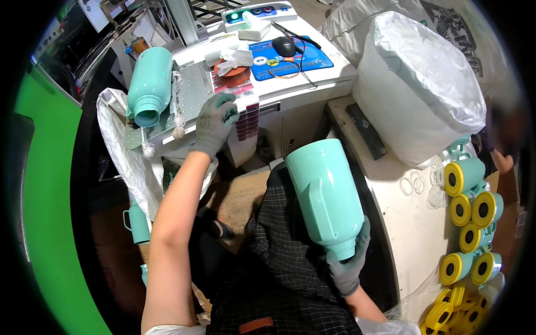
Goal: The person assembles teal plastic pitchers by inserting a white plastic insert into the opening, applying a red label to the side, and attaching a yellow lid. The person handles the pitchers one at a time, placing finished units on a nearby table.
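A glossy mint-green jug [325, 190] with a long side handle hangs tilted over my lap, its narrow neck pointing down toward me. My right hand [350, 261], in a grey glove, is closed around that neck. Farther left, my left hand [215, 125], also gloved, reaches to the front edge of the white worktable. Its fingers are curled together beside a strip of dark red labels [247, 121] hanging over the edge; whatever they may pinch does not show. A second mint-green jug [151, 84] lies on the perforated metal plate [192, 92], its open mouth toward me.
On the table lie a blue mat [312, 62], a black mouse [284, 46] and a control box [259, 15] with a green light. At right stand a big white lined sack [413, 95], several mint lids with yellow rings [470, 239] and loose yellow rings [439, 315].
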The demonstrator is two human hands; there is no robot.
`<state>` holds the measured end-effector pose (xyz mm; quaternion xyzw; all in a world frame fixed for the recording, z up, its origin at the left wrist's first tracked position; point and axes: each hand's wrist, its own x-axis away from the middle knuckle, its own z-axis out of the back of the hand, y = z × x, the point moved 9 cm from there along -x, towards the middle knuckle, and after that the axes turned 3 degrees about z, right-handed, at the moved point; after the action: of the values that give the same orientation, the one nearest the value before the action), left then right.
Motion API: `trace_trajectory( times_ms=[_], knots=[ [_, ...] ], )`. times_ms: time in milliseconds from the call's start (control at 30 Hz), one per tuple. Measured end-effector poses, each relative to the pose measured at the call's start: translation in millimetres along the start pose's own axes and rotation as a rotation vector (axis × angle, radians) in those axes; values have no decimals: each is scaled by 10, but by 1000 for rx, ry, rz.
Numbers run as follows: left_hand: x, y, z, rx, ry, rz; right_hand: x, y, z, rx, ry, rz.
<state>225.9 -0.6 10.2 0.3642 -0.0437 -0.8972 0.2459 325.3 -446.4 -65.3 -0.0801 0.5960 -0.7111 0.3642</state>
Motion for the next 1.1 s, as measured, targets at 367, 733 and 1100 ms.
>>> trace_trajectory(
  times_ms=[367,733,1100],
  knots=[
    [1170,1371,-168,1565,-457,934,217,98,-35,69,-50,97],
    [1122,1318,-129,1131,-554,853,239,-99,-67,347,-116,346],
    [776,-63,1615,-540,263,13,-395,-83,293,-159,131,-49]
  ],
)
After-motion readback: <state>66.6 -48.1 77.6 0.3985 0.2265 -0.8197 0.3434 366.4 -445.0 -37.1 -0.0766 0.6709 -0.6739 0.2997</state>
